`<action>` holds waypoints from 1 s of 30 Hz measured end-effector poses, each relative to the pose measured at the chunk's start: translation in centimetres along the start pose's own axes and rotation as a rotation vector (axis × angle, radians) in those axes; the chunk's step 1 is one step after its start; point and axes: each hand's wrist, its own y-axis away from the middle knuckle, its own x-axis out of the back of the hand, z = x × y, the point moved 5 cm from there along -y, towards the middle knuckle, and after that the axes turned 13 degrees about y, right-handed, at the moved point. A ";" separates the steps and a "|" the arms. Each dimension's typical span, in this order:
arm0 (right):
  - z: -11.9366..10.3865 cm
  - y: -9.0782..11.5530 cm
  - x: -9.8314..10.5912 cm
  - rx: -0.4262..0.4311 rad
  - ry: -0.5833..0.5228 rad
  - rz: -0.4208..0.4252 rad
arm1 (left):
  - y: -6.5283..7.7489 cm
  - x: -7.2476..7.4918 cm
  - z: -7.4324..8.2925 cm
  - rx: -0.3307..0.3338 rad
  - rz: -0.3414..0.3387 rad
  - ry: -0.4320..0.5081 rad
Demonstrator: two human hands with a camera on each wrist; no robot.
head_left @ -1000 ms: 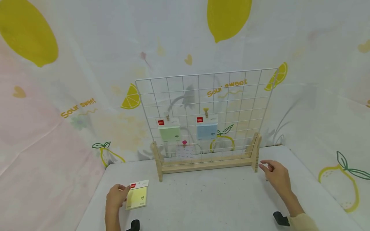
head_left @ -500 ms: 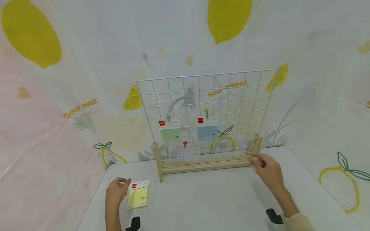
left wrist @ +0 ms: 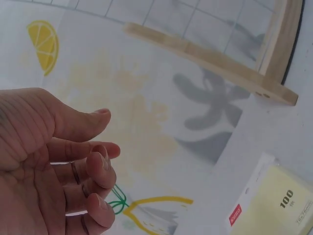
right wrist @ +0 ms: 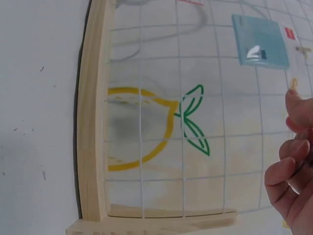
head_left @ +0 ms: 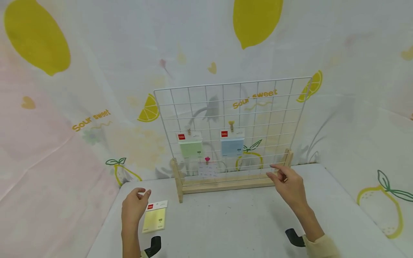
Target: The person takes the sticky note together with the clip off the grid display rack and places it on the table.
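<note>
My left hand [head_left: 133, 208] hovers over the table beside a yellow sticky note pack [head_left: 154, 219], its fingers loosely bent. In the left wrist view nothing shows between thumb and fingers, and the yellow pack lies apart at lower right. My right hand [head_left: 288, 184] is raised before the right end of the white wire grid rack [head_left: 258, 125], thumb and forefinger apart. No held thing is visible there, though the right wrist view cuts off part of the hand. Clipped to the grid are a green sticky note pack [head_left: 191, 148] and a blue sticky note pack [head_left: 232, 147].
The grid stands in a wooden base [head_left: 226, 186] on a white table [head_left: 226, 222]. A pink heart clip [head_left: 207, 159] holds a small patterned card [head_left: 208, 170] low on it. A lemon-print curtain [head_left: 122, 53] hangs behind.
My right hand has moved left and up, from beside the rack's right foot to in front of the grid. My left hand has risen a little away from the yellow pack, which stays put.
</note>
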 end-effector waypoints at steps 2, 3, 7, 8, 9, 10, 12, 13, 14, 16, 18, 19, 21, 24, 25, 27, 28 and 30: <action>-0.4 -0.2 -0.2 -0.004 -0.011 -0.003 | 0.0 -0.1 0.6 -0.020 -0.019 0.004; -0.5 -0.3 -0.2 -0.008 -0.016 -0.005 | 0.0 -0.2 0.8 -0.029 -0.026 0.010; -1.3 -0.5 -0.6 -0.001 -0.022 -0.001 | 0.1 -0.4 1.8 -0.064 -0.027 0.020; -1.5 -0.6 -0.6 0.004 -0.021 0.003 | 0.1 -0.4 2.0 -0.073 -0.019 0.018; -1.7 -0.7 -0.7 0.010 -0.023 0.009 | 0.1 -0.5 2.2 -0.078 -0.012 0.015; -2.0 -0.8 -0.8 0.016 -0.026 0.015 | 0.1 -0.6 2.5 -0.085 -0.008 0.014; -2.4 -1.2 -0.9 0.027 -0.032 0.026 | 0.0 -0.8 3.0 -0.099 0.000 0.014; -2.6 -1.4 -1.0 0.032 -0.036 0.030 | 0.0 -0.9 3.2 -0.107 0.002 0.015; -2.8 -1.6 -1.2 0.037 -0.041 0.032 | 0.0 -1.0 3.4 -0.116 0.006 0.017; -3.3 -2.1 -1.5 0.046 -0.050 0.030 | -0.1 -1.2 3.9 -0.136 0.014 0.022; -3.9 -2.5 -1.8 0.060 -0.047 0.028 | -0.2 -1.4 4.4 -0.163 0.031 0.027; -4.1 -2.7 -2.0 0.069 -0.043 0.027 | -0.2 -1.4 4.6 -0.178 0.043 0.027; -4.7 -3.1 -2.3 0.086 -0.032 0.025 | -0.2 -1.5 5.1 -0.202 0.066 0.034; -5.4 -3.4 -2.8 0.104 -0.023 0.025 | -0.2 -1.8 5.8 -0.226 0.096 0.054; -5.5 -3.5 -2.9 0.107 -0.026 0.025 | -0.2 -2.0 6.0 -0.234 0.101 0.063; -5.9 -3.8 -3.1 0.114 -0.036 0.026 | -0.3 -2.4 6.5 -0.255 0.108 0.082; -6.1 -4.0 -3.3 0.115 -0.043 0.024 | -0.3 -2.6 6.8 -0.269 0.112 0.094; -6.6 -4.2 -3.5 0.120 -0.057 0.025 | -0.3 -3.0 7.3 -0.302 0.124 0.117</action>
